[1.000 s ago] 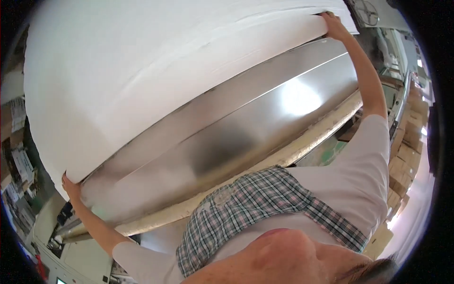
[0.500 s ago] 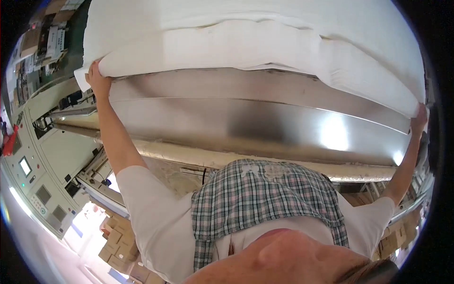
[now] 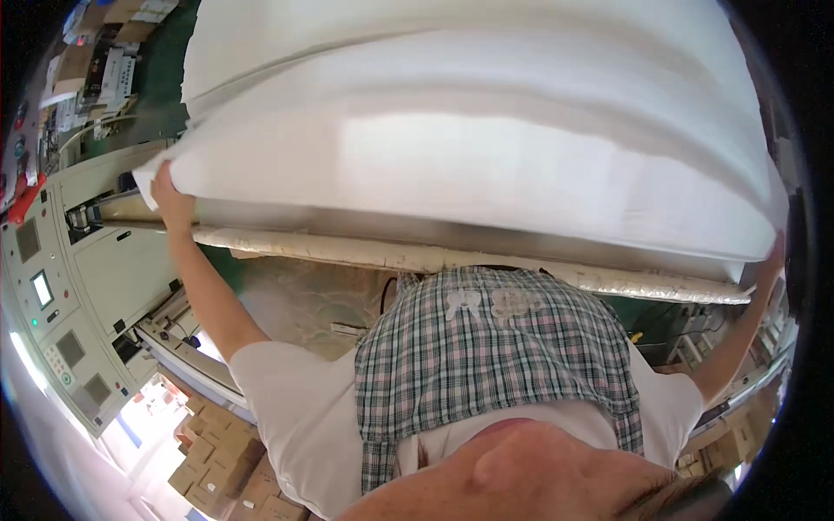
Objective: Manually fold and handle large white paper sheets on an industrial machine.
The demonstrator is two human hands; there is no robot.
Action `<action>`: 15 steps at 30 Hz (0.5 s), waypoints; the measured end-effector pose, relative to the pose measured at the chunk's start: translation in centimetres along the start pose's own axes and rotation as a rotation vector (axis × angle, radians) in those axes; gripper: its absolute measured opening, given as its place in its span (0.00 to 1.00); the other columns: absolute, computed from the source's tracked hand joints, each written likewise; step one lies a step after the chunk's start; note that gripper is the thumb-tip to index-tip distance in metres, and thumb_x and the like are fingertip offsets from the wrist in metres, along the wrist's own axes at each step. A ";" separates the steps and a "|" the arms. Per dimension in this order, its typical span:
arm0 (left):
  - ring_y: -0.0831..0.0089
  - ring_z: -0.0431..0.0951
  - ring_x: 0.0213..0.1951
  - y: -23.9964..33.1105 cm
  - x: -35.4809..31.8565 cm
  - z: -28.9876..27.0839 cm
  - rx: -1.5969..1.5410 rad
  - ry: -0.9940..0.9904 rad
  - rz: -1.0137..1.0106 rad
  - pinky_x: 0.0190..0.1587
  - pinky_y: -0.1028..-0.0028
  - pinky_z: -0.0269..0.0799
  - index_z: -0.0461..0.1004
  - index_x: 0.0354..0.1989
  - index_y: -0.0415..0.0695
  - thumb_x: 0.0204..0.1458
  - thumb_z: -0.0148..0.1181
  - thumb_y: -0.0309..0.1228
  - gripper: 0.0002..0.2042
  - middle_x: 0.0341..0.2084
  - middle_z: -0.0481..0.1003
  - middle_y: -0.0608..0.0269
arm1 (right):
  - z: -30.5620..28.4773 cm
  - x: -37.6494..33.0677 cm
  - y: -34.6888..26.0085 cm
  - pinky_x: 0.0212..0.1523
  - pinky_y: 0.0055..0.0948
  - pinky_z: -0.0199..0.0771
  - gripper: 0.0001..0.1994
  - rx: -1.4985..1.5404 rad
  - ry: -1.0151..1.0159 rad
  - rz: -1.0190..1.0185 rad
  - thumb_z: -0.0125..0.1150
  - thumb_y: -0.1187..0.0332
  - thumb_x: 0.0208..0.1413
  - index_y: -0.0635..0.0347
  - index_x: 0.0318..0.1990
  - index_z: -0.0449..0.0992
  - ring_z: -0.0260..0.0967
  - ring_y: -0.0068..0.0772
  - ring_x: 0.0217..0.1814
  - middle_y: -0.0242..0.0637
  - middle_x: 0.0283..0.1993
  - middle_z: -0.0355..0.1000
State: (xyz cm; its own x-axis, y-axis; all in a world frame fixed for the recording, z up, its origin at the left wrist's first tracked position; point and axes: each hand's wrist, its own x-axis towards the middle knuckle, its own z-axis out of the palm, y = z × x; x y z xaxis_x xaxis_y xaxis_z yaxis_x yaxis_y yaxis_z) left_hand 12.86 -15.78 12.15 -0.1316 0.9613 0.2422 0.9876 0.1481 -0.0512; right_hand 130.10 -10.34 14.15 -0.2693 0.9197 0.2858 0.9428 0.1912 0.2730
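Note:
A wide sheet of white fabric-like material spans the view, its near edge stretched between my two hands. At its left corner my left hand grips the edge, with a small flap poking out past the fingers. Far to the right my right hand is closed on the other end of that edge; its fingers are partly hidden by the material and blurred. Below the sheet a strip of the shiny metal surface shows, and a cream-coloured wrapped roller or bar runs along its near side.
A pale control cabinet with a small screen and buttons stands at the left. Cardboard boxes are stacked at the lower left, and more boxes at the lower right. Shelves with cartons are at the upper left.
Both hands have drawn the sheet's near edge toward me, covering most of the metal surface. The wrinkled front fold has smoothed out into a broad, taut span.

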 end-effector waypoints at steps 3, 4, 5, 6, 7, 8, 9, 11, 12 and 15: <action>0.54 0.60 0.53 -0.8 -5.2 2.8 0.057 -0.069 0.063 0.57 0.54 0.47 0.62 0.49 0.45 0.32 0.60 0.24 0.28 0.48 0.65 0.54 | 2.0 -6.1 -2.8 0.56 0.39 0.56 0.23 -0.042 -0.072 0.021 0.53 0.77 0.43 0.61 0.51 0.64 0.57 0.50 0.56 0.49 0.52 0.61; 0.54 0.60 0.53 -0.6 -7.0 2.8 0.068 -0.074 0.063 0.57 0.54 0.47 0.62 0.49 0.45 0.32 0.60 0.24 0.28 0.48 0.65 0.54 | 2.8 -7.1 -5.3 0.57 0.40 0.55 0.23 0.001 -0.109 0.067 0.52 0.77 0.42 0.60 0.51 0.65 0.56 0.49 0.57 0.48 0.53 0.61; 0.55 0.60 0.53 0.0 -8.7 2.6 0.070 -0.154 -0.006 0.57 0.54 0.47 0.63 0.48 0.46 0.32 0.60 0.24 0.28 0.48 0.65 0.54 | 2.8 -7.3 -8.5 0.57 0.41 0.54 0.22 0.044 -0.146 0.110 0.52 0.77 0.42 0.58 0.50 0.66 0.55 0.49 0.57 0.48 0.53 0.60; 0.56 0.60 0.53 0.4 -9.6 2.9 0.062 -0.232 -0.069 0.57 0.54 0.47 0.63 0.47 0.46 0.32 0.60 0.24 0.27 0.48 0.65 0.54 | 3.6 -8.7 -9.3 0.57 0.41 0.52 0.23 0.068 -0.152 0.105 0.52 0.78 0.41 0.57 0.50 0.65 0.54 0.48 0.58 0.48 0.53 0.60; 0.56 0.60 0.53 0.5 -9.9 3.1 0.061 -0.235 -0.065 0.57 0.54 0.47 0.63 0.47 0.46 0.32 0.60 0.24 0.27 0.48 0.65 0.54 | 4.1 -9.9 -10.1 0.58 0.42 0.51 0.24 0.091 -0.159 0.100 0.52 0.78 0.40 0.55 0.50 0.65 0.53 0.48 0.59 0.48 0.53 0.60; 0.57 0.61 0.53 0.5 -10.1 3.0 0.100 -0.250 -0.050 0.57 0.54 0.47 0.64 0.47 0.47 0.31 0.61 0.25 0.28 0.47 0.65 0.55 | 4.4 -10.6 -11.7 0.59 0.42 0.49 0.26 0.080 -0.216 0.116 0.53 0.79 0.37 0.54 0.51 0.64 0.52 0.48 0.59 0.47 0.54 0.59; 0.58 0.61 0.53 0.6 -10.4 3.0 0.136 -0.268 -0.038 0.57 0.54 0.47 0.64 0.47 0.47 0.31 0.62 0.25 0.28 0.47 0.65 0.55 | 4.2 -11.2 -11.9 0.59 0.42 0.49 0.26 0.083 -0.222 0.114 0.53 0.79 0.37 0.54 0.51 0.64 0.52 0.48 0.59 0.47 0.54 0.59; 0.58 0.61 0.53 0.5 -9.8 2.7 0.142 -0.310 -0.025 0.57 0.55 0.48 0.64 0.47 0.47 0.30 0.63 0.25 0.28 0.47 0.65 0.55 | 3.7 -12.1 -12.4 0.58 0.41 0.50 0.26 0.065 -0.351 0.191 0.55 0.76 0.38 0.58 0.51 0.63 0.52 0.49 0.59 0.48 0.54 0.59; 0.58 0.61 0.52 0.4 -9.3 2.4 0.146 -0.346 -0.011 0.57 0.55 0.48 0.64 0.47 0.47 0.29 0.64 0.26 0.29 0.47 0.66 0.55 | 2.9 -11.2 -12.7 0.56 0.42 0.51 0.25 0.039 -0.410 0.200 0.56 0.75 0.38 0.59 0.50 0.64 0.53 0.50 0.57 0.48 0.53 0.59; 0.59 0.62 0.53 0.5 -7.7 1.7 0.180 -0.533 -0.044 0.58 0.56 0.48 0.63 0.48 0.47 0.27 0.67 0.30 0.32 0.47 0.66 0.55 | 2.9 -10.4 -10.4 0.54 0.43 0.54 0.24 0.067 -0.481 0.128 0.54 0.76 0.38 0.60 0.48 0.64 0.55 0.52 0.55 0.48 0.51 0.60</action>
State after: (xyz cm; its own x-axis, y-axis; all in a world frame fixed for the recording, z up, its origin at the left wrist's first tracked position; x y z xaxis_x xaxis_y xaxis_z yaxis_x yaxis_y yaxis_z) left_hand 14.23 -22.70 8.61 -0.2428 0.9308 -0.2732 0.9565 0.1828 -0.2275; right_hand 123.70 -20.89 5.64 -0.0445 0.9881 -0.1473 0.9772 0.0737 0.1989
